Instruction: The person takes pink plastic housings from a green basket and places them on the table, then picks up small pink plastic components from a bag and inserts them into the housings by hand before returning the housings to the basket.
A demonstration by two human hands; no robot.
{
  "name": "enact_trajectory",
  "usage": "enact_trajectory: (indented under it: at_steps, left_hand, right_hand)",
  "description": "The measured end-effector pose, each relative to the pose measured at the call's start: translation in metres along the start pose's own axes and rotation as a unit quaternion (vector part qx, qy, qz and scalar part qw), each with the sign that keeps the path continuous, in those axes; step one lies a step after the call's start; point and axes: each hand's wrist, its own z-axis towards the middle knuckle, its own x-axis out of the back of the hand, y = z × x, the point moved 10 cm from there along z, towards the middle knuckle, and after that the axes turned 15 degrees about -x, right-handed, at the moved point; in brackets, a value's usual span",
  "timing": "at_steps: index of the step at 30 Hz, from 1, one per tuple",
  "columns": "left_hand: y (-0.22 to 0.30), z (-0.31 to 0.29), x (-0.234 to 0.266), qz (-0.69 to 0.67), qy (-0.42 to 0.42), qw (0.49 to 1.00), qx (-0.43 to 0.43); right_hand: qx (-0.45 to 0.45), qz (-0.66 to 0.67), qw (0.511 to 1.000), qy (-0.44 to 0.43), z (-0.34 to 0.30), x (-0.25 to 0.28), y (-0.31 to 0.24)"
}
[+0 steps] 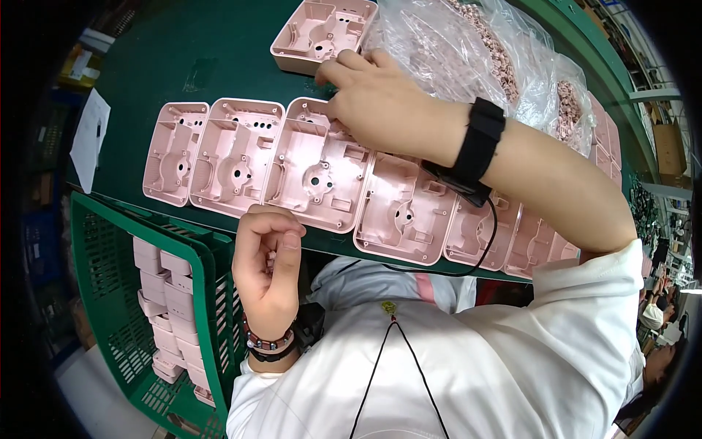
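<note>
Several open pink plastic housings stand in a row along the front edge of the table. Above the far end of the third housing (301, 157) from the left is my right hand (376, 99). Its fingers are bent downward, close to another pink housing (311, 33) lying behind the row; whatever the fingertips pinch is hidden. My left hand (269, 256) is raised in front of the third housing, palm up with the fingers curled in. Small pink pieces seem to show inside that palm. Screw posts and round holes are visible on the housing floors.
Clear plastic bags (439, 55) of small pink parts lie at the back right of the green table (175, 62). A green crate (208, 293) with stacked pink housings stands at the left, below the table edge. A black cable (491, 238) hangs from my right wrist across the row.
</note>
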Motion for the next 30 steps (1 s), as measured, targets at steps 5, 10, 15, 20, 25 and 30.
enact_trajectory:
  at_steps: [5,10,15,20,25,30]
  left_hand:
    - [-0.003,0.004,-0.003,0.112,-0.035,0.993,-0.026]
    - [0.011,0.014,-0.025,0.250,-0.096,0.960,-0.087]
    - [0.010,0.012,-0.028,0.256,-0.104,0.956,-0.094]
    - [0.012,0.010,-0.023,0.250,-0.091,0.959,-0.092]
    - [0.011,0.009,-0.011,0.274,-0.079,0.956,-0.073]
    - [0.008,0.006,-0.022,0.318,-0.150,0.930,-0.105]
  right_hand:
    - [0.006,0.042,0.999,-0.006,-0.011,0.015,0.010]
    - [0.019,0.036,0.999,-0.026,-0.012,0.009,0.005]
    - [0.033,0.012,0.999,-0.016,-0.001,0.004,-0.001]
    - [0.062,0.000,0.995,-0.084,-0.001,0.002,-0.005]
    - [0.057,0.077,0.993,-0.064,-0.032,0.053,0.020]
    - [-0.021,0.117,0.986,-0.120,-0.102,0.166,0.035]
